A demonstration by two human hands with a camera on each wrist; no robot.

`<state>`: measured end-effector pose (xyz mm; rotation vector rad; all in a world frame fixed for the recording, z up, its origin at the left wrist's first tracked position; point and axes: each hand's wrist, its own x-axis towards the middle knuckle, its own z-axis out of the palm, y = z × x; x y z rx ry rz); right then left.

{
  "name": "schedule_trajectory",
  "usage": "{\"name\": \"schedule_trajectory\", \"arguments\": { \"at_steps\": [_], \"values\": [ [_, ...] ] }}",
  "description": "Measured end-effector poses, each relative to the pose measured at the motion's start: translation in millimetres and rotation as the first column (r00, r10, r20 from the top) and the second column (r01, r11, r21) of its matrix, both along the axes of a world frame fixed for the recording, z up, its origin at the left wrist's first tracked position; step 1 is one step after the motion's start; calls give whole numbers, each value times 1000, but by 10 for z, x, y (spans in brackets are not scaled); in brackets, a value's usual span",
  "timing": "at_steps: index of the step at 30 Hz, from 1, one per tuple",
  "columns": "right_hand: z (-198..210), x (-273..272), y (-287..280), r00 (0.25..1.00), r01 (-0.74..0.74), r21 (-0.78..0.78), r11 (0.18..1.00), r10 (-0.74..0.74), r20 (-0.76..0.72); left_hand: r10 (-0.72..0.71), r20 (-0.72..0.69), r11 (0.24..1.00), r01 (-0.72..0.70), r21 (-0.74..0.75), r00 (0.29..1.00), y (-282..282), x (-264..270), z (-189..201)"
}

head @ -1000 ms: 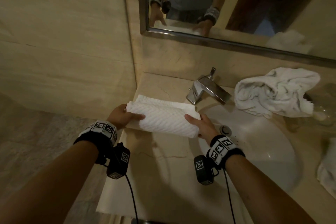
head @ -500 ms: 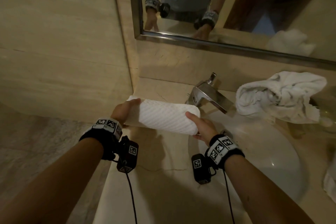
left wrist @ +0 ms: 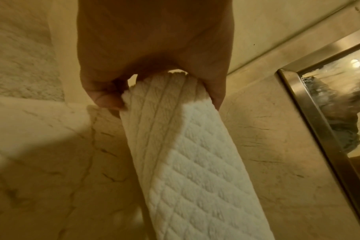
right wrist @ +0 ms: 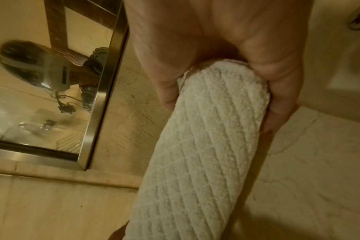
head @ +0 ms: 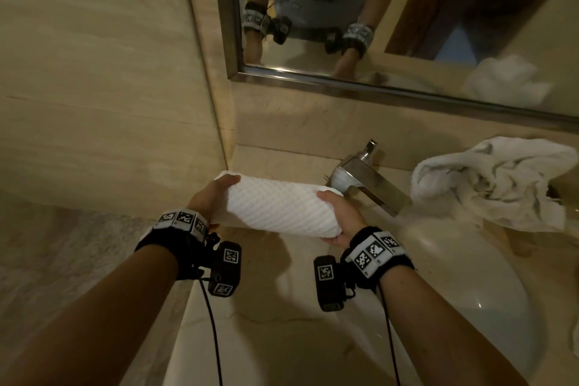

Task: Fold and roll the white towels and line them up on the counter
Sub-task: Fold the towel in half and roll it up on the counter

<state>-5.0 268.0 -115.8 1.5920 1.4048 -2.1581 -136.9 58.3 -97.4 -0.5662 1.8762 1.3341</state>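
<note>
A white quilted towel, rolled into a tube (head: 275, 207), is held a little above the beige counter (head: 282, 307) near the back left corner. My left hand (head: 213, 197) grips its left end, thumb and fingers curled round the roll (left wrist: 187, 146). My right hand (head: 338, 216) grips the right end the same way (right wrist: 206, 129). A crumpled white towel (head: 495, 182) lies heaped on the counter to the right of the tap.
A chrome tap (head: 366, 182) stands just right of the roll, over a white basin (head: 470, 291). A framed mirror (head: 407, 25) hangs above the backsplash. The tiled side wall (head: 94, 88) closes the left. Another white cloth (head: 575, 335) shows at the right edge.
The loose flap has been rolled in, so the towel is now a full tube. Both hands have carried it back toward the wall corner.
</note>
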Motion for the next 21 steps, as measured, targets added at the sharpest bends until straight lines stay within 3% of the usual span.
{"name": "schedule_trajectory", "arguments": {
  "at_steps": [6,12,17,21],
  "values": [
    [-112,-187,-109,996,65,20,998,-64,-54,154,-105,988,-151,41,982,97,-150,99],
    [-116,-318,-102,985,107,25,994,-102,-142,268,-97,951,-247,187,958,164,-353,85],
    [18,-202,-29,984,40,-99,994,-57,-167,164,-49,972,-154,175,985,-41,-722,-591],
    [153,-28,56,993,9,-79,997,-19,-120,28,-54,980,-17,199,998,159,-282,204]
  ]
}}
